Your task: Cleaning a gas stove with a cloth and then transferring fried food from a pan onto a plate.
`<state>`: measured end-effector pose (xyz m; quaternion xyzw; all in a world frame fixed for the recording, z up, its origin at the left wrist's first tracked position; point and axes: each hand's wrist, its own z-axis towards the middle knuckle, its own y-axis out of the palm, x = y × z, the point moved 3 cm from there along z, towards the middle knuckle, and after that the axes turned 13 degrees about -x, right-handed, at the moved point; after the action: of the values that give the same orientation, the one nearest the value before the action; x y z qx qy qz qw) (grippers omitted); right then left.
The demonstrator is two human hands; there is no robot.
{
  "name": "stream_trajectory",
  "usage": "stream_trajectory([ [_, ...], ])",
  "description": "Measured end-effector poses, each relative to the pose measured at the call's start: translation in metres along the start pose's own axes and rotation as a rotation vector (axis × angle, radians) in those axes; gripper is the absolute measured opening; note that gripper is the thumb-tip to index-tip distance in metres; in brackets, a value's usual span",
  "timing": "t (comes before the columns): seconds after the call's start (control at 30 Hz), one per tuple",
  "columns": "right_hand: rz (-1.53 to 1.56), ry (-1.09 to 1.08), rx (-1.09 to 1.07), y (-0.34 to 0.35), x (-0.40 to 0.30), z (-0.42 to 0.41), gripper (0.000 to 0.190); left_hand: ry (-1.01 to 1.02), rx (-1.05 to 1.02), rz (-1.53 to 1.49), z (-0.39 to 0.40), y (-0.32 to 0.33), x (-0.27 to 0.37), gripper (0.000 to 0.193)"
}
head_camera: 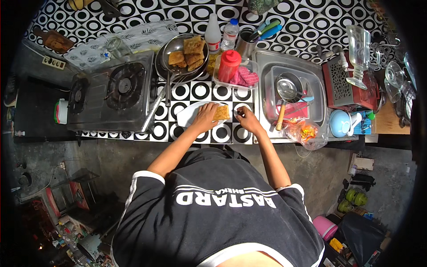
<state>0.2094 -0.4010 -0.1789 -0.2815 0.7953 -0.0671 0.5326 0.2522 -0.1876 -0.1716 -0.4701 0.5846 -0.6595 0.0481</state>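
On the patterned tile counter before me lies a white plate (185, 114) bearing a golden-brown fried, folded pastry (221, 113). My left hand (205, 116) rests over the plate with its fingers at the pastry's left edge; whether they grip it cannot be told. To the right of the plate, my right hand (247, 119) hovers over or touches the tiles, fingers curled and partly hidden, so anything small in them cannot be made out. Beyond the plate, more fried pastries (194, 46) fill a wire strainer (169, 74) set on a dark pan (159, 65).
A gas stove (100, 110) stands left. Behind are a plastic box (218, 81) with a red squeeze bottle (229, 63), two bottles and a steel utensil holder (246, 45). Right is a sink (263, 66) holding a plastic tub (322, 113); a plastic bag (308, 133) lies at its front edge.
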Motion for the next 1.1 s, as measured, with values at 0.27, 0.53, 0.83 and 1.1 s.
stream_trajectory([
  [0.27, -0.165, -0.171, 0.037, -0.007, -0.077, -0.011, 0.032, -0.017, 0.023, -0.044, -0.012, -0.034, 0.015, 0.057],
  [0.53, -0.208, -0.447, 0.094, -0.031, -0.178, 0.043, 0.035, 0.026, 0.301, -0.222, -0.009, -0.166, 0.029, 0.032],
  [0.83, -0.443, -0.166, 0.117, -0.059, -0.232, 0.177, 0.058, -0.139, 0.314, -0.097, 0.075, -0.221, -0.115, 0.032],
  [1.1, -0.429, 0.024, 0.202, -0.054, -0.238, 0.208, 0.071, -0.249, 0.159, -0.245, 0.134, -0.208, -0.162, 0.037],
])
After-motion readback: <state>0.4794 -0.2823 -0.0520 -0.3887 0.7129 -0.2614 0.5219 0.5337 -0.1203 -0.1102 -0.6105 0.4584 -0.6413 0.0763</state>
